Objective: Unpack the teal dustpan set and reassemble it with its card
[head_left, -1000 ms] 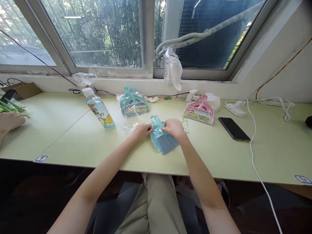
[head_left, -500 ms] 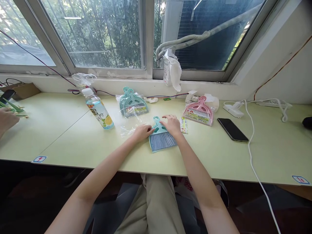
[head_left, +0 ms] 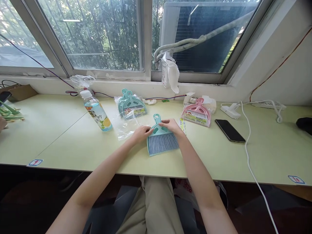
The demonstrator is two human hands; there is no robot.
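A teal brush and dustpan set (head_left: pixel 162 143) with grey-blue bristles lies in front of me, bristles toward the table's front edge. My left hand (head_left: pixel 142 133) pinches its left edge between thumb and fingers. On the upper right side, near the handle, my right hand (head_left: pixel 172 126) grips it with fingers pressed together. A clear plastic wrapper (head_left: pixel 125 128) lies just left of the set. Behind my right hand, a small yellow-green label card (head_left: pixel 182 125) shows partly.
A drink bottle (head_left: pixel 97 112) and packaged teal sets (head_left: pixel 131 104) stand or lie at left; a packaged pink set (head_left: pixel 197 113), black phone (head_left: pixel 229 130) and white cable (head_left: pixel 247 156) are right. Another person's hand (head_left: pixel 2 123) is beside green stalks (head_left: pixel 9 112) at far left.
My right hand has closed from spread fingers onto the set, which is raised slightly toward me. The person's hand at far left has moved further out of view.
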